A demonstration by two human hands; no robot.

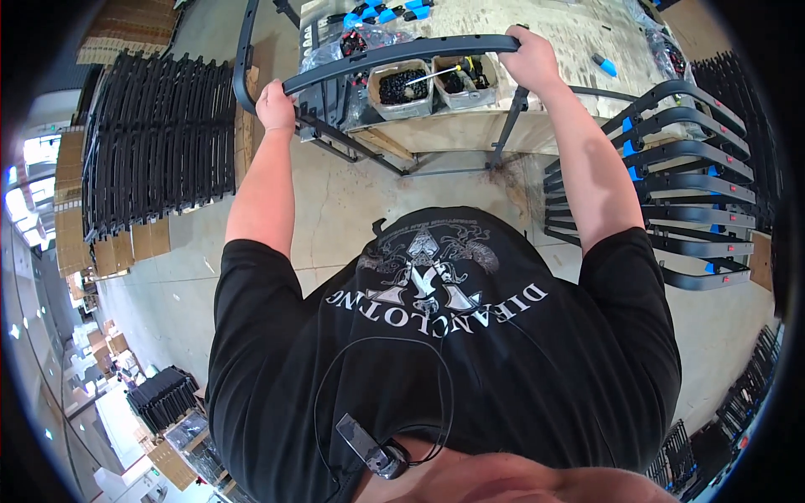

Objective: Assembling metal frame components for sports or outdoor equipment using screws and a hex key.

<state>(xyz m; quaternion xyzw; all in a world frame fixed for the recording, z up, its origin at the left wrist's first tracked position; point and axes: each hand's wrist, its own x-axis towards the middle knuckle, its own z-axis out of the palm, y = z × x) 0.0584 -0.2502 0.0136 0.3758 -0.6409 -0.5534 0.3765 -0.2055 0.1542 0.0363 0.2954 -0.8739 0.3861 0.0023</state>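
Observation:
Both of my arms reach out over the near edge of a wooden workbench [558,88]. My left hand [277,106] is closed round the left end of a black metal tube frame [402,54], by its bent corner. Farther right and higher, my right hand [530,60] grips the other end of the same bar. The bar spans above two plastic bins on the bench. Small black parts fill the left bin [408,110]; the right bin [470,99] holds more dark parts. A screwdriver [444,73] with a yellow handle lies across them.
Black metal frames [159,142] are stacked on the left. Curved black tubes [700,184] with blue pieces stand piled at the right, close to my right arm. On the bench lie a blue-and-black piece [604,65], more blue pieces [390,12] and clear plastic wrap [331,54].

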